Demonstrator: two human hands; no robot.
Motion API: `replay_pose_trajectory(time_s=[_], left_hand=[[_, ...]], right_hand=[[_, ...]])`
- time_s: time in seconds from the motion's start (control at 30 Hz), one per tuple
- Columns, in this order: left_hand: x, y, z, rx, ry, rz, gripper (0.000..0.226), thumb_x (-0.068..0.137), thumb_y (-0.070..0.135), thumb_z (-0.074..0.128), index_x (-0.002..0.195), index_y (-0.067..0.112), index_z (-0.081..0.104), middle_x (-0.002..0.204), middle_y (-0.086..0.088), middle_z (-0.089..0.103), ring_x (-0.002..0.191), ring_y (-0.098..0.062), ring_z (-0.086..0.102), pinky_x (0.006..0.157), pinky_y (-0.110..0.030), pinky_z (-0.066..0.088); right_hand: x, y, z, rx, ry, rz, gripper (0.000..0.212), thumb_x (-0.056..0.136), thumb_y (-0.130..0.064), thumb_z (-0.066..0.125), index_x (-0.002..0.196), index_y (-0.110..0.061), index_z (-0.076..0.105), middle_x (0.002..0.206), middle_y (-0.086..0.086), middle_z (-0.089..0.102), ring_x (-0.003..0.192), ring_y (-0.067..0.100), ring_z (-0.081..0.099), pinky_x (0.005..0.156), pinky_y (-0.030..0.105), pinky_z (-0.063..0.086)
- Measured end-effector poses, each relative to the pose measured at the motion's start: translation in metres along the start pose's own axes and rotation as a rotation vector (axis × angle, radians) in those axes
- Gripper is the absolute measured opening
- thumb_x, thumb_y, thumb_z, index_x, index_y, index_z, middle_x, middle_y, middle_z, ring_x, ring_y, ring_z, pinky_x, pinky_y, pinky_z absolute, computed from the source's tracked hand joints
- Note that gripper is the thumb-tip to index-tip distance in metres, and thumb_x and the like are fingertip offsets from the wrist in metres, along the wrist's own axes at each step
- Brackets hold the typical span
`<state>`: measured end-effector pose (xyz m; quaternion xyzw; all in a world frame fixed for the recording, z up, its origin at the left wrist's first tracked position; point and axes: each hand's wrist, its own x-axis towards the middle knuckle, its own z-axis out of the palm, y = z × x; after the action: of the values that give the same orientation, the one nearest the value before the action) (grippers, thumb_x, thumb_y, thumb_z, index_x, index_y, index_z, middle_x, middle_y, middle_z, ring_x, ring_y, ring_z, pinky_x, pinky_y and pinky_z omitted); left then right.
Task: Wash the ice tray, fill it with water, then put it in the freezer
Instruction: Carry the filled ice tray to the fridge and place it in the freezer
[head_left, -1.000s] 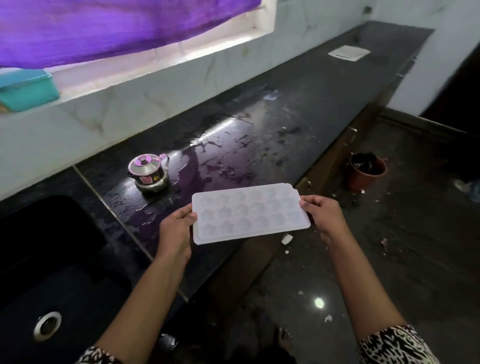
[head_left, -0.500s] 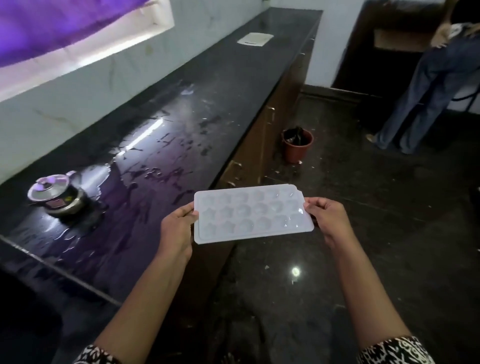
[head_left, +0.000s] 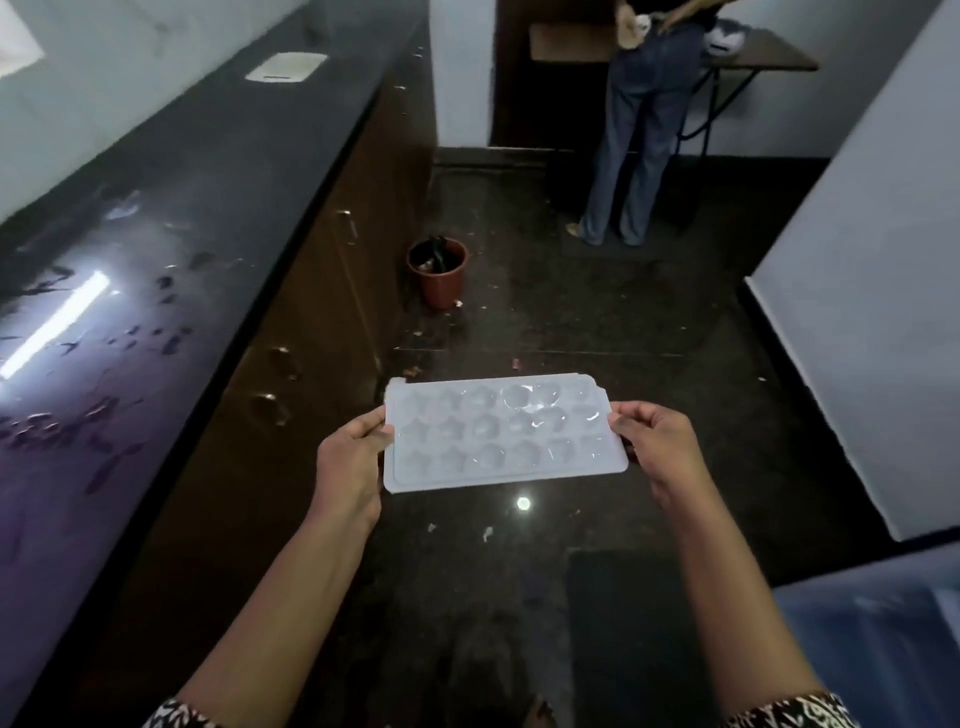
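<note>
Beneath tray (head_left: 498, 436), left hand (head_left: 348, 457), right hand (head_left: 654, 441) fingertips hidden

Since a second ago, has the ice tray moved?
Yes. The ice tray has left the counter edge and is now held over the floor, to the counter's right.

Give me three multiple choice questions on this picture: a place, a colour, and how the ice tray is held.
1. Where is the reddish-brown bucket? A in a sink; B on the floor beside the cabinets; C on a shelf.
2. What colour is the ice tray? A white; B green; C black.
3. How is the ice tray held? A lying on the floor; B by the left hand and right hand at its short ends; C by one hand.
Answers: B, it stands on the floor. A, its plastic looks white. B, a hand grips each end.
</note>
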<state>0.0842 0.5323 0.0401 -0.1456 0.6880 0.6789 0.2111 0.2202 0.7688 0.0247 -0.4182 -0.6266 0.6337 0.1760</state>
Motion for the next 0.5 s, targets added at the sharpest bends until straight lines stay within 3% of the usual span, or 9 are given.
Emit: replay_pose_trajectory(time_s=[0.07, 0.17, 0.27, 0.5], left_hand=[[-0.001, -0.005, 0.027, 0.008, -0.023, -0.007, 0.028, 0.096, 0.000, 0.048, 0.117, 0.009, 0.063, 0.116, -0.003, 0.065, 0.102, -0.024, 0.063, 0.090, -0.046, 0.053], [-0.004, -0.012, 0.062, 0.012, -0.080, -0.018, 0.029, 0.095, -0.002, 0.047, 0.118, 0.008, 0.062, 0.106, -0.002, 0.066, 0.092, -0.020, 0.064, 0.076, -0.039, 0.056], [-0.008, -0.018, 0.097, 0.026, -0.132, -0.021, 0.028, 0.096, -0.001, 0.048, 0.119, 0.008, 0.062, 0.092, 0.005, 0.064, 0.090, -0.020, 0.064, 0.083, -0.043, 0.055], [-0.017, -0.028, 0.167, 0.124, -0.271, -0.013, 0.027, 0.094, 0.001, 0.051, 0.089, 0.023, 0.065, 0.101, 0.001, 0.068, 0.100, -0.024, 0.065, 0.089, -0.047, 0.053]], right_hand=[[0.006, 0.001, -0.026, 0.004, 0.043, 0.013, 0.011, 0.090, -0.004, 0.057, 0.091, -0.008, 0.068, 0.080, 0.003, 0.071, 0.062, 0.008, 0.065, 0.052, 0.019, 0.053], [0.010, 0.003, -0.059, 0.021, 0.096, 0.015, 0.012, 0.090, -0.004, 0.057, 0.088, -0.009, 0.068, 0.076, -0.001, 0.071, 0.060, 0.007, 0.067, 0.052, 0.018, 0.053], [0.013, 0.005, -0.090, 0.041, 0.149, 0.030, 0.012, 0.090, -0.003, 0.057, 0.089, -0.009, 0.068, 0.078, 0.001, 0.071, 0.058, 0.003, 0.067, 0.051, 0.017, 0.053], [0.011, 0.019, -0.154, 0.058, 0.295, 0.070, 0.011, 0.090, -0.004, 0.058, 0.090, -0.010, 0.068, 0.082, 0.001, 0.070, 0.061, 0.003, 0.066, 0.053, 0.016, 0.050]])
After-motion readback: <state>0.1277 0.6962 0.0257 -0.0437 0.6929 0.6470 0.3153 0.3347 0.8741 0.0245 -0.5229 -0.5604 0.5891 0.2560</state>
